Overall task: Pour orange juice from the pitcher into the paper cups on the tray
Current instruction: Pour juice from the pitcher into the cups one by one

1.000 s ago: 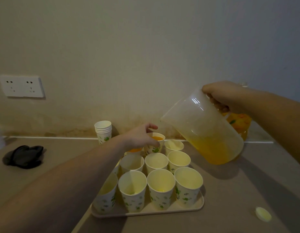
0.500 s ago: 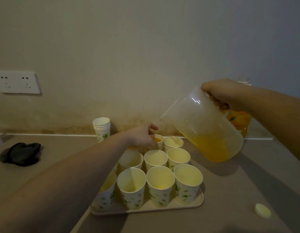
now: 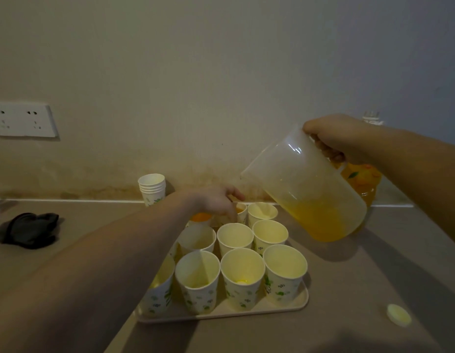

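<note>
Juice sits lower toward the spout side of the pitcher (image 3: 308, 192) than a second ago, because I have tipped it a little further; its mouth has come closer to the back cups. My right hand (image 3: 338, 138) is wrapped tight round the handle, up and to the right of the tray (image 3: 285, 308), holding the pitcher in the air. The long axis of the pitcher runs on a slant, base low at the right, mouth pointing left and slightly up toward my left hand (image 3: 216, 202). The orange juice (image 3: 320, 220) pools in the lower corner of the tilted body and none is leaving the lip.

My left hand has dropped a touch since the earlier frames and now curls over the rim of a back-row cup (image 3: 240, 211) that already has juice in it; the fingers are bent round it, though I cannot tell how firmly they grip. Just left of that hand another filled cup (image 3: 200, 217) shows orange. The paper cups (image 3: 234, 238) nearer me stand upright, packed touching in rows on the tray, under my left forearm.

Beyond my left hand a stack of spare cups (image 3: 152, 187) stands by the wall. Behind my right hand is a juice bottle (image 3: 361, 182), and below it, near me, lies a cap (image 3: 399, 314). Far left of my left arm lies a dark cloth (image 3: 30, 229).
</note>
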Demonstrator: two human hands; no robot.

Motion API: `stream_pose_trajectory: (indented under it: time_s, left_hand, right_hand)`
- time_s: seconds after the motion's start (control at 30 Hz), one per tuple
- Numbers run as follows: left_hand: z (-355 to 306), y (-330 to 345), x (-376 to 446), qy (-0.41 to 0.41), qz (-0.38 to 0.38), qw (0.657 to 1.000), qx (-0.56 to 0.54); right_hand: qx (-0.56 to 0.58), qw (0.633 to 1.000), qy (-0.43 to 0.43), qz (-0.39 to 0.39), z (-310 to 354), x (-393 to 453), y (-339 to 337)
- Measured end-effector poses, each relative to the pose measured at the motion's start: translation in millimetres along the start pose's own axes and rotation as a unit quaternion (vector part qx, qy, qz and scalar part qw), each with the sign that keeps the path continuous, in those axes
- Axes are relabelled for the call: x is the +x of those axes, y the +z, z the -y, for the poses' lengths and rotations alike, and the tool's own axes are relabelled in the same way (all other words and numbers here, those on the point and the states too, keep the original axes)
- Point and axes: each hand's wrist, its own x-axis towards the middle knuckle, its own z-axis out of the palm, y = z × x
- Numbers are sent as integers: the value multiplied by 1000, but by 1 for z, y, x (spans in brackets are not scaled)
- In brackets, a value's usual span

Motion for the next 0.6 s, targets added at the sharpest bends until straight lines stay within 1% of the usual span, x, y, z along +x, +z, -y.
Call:
stream_pose_trajectory:
  time_s: [0.37, 0.47, 0.6]
  left_hand:
    - [-2, -9, 1, 6, 38, 991, 125]
    - [-3, -9, 1, 13, 31, 989, 143]
    - [-1, -8, 1, 22, 12, 990, 139]
  right_hand:
    - [-2, 1000, -1, 5, -4, 2, 1]
    - [-1, 1000, -3, 3, -3, 1, 2]
    - [-3, 1000, -1, -4, -2, 0, 3]
